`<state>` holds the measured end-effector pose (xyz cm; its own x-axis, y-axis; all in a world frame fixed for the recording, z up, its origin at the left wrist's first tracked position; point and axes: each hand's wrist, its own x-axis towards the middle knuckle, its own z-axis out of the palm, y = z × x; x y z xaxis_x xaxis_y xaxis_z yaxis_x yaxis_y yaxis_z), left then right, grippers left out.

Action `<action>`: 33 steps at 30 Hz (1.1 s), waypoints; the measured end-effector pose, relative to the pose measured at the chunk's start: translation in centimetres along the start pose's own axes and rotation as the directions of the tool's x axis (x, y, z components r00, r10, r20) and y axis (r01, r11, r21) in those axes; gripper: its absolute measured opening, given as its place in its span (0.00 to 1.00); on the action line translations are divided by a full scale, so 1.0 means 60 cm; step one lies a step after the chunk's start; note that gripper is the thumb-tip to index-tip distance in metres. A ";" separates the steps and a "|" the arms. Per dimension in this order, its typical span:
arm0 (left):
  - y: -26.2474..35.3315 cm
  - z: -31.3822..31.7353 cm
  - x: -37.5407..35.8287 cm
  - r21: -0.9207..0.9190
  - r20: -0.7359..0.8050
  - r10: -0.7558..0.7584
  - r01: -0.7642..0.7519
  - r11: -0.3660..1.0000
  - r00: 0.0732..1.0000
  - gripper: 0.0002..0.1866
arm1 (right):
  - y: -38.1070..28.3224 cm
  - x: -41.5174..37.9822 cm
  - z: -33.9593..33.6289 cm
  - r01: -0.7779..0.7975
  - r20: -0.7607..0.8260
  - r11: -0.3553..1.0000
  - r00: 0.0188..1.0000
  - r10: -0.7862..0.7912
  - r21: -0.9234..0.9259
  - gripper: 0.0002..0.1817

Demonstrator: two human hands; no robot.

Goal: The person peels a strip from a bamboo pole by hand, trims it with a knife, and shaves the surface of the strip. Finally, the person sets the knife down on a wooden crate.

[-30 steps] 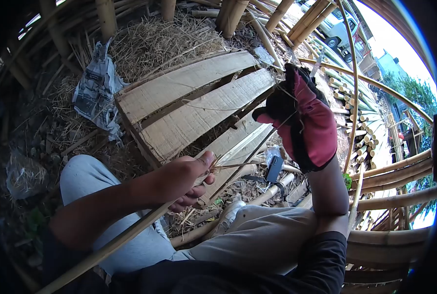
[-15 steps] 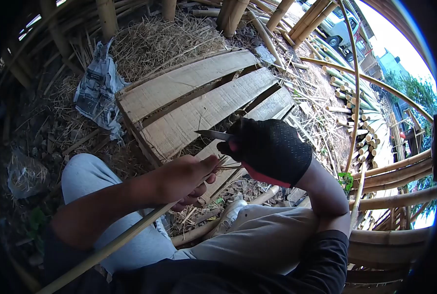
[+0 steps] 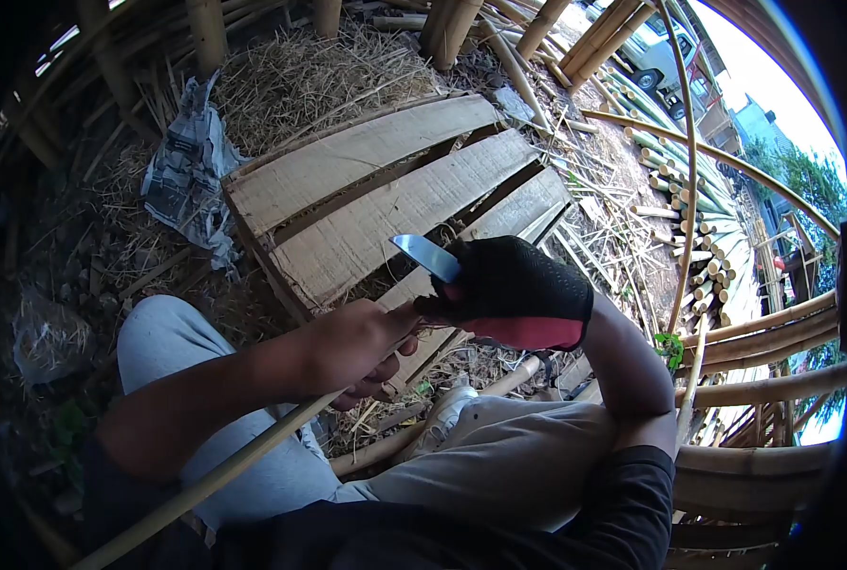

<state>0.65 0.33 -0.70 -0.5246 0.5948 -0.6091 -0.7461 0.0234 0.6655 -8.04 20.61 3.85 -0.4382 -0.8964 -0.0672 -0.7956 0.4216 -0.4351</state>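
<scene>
I have left grip (image 3: 355, 344) closed round bamboo strip (image 3: 224, 471), right grip (image 3: 514, 290) closed on knife (image 3: 427, 256), blade off strip. Strip end hidden; can't tell how much done or left.

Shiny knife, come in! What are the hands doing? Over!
Bare left hand gripping bamboo strip. Gloved right hand holding knife, blade off the strip. Strip's end hidden by fingers. Slatted crate beyond.
</scene>
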 end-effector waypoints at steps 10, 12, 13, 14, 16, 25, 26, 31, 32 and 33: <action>-0.010 0.000 0.000 0.024 0.012 0.033 -0.034 0.999 0.999 0.23 | -0.018 -0.017 0.062 -0.118 -0.161 0.673 0.927 0.338 0.730 0.11; -0.006 0.001 -0.002 0.079 0.016 0.047 -0.048 0.996 0.999 0.24 | -0.028 -0.023 0.059 -0.220 -0.123 0.627 0.882 0.455 0.747 0.12; 0.001 0.006 -0.005 0.112 0.014 0.034 -0.036 0.993 0.999 0.24 | -0.023 -0.026 0.063 -0.190 -0.177 0.692 0.889 0.423 0.697 0.12; 0.008 0.010 -0.007 0.143 0.012 0.022 -0.024 0.989 1.000 0.24 | -0.018 -0.029 0.065 -0.161 -0.228 0.751 0.894 0.386 0.640 0.13; 0.020 0.017 -0.009 0.206 0.023 0.027 -0.032 0.978 0.999 0.26 | -0.012 -0.037 0.065 -0.205 -0.148 0.600 0.862 0.485 0.773 0.11; 0.046 0.039 -0.016 0.295 0.147 0.042 -0.084 0.952 0.988 0.32 | -0.007 -0.085 0.058 0.102 -0.241 0.298 0.846 0.476 0.949 0.11; 0.052 0.043 -0.018 0.294 0.163 0.041 -0.088 0.952 0.986 0.32 | -0.003 -0.093 0.056 0.072 -0.192 0.253 0.850 0.490 0.965 0.13; 0.072 0.050 -0.022 0.339 0.175 0.074 -0.130 0.932 0.982 0.32 | 0.002 -0.112 0.032 0.060 -0.072 0.039 0.807 0.586 0.997 0.14; 0.073 0.049 -0.021 0.332 0.198 0.087 -0.150 0.931 0.976 0.32 | 0.011 -0.110 0.021 0.050 -0.313 0.563 0.869 0.383 0.825 0.13; 0.076 0.047 -0.023 0.302 0.187 0.061 -0.117 0.946 0.980 0.32 | 0.025 -0.107 0.008 0.106 -0.408 0.907 0.910 0.078 0.408 0.12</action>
<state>-0.86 1.92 4.37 -0.4835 0.7348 -0.4757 -0.5207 0.1955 0.8311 -6.20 26.95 3.20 -0.6310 -0.7268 0.2713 -0.5969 0.2314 -0.7682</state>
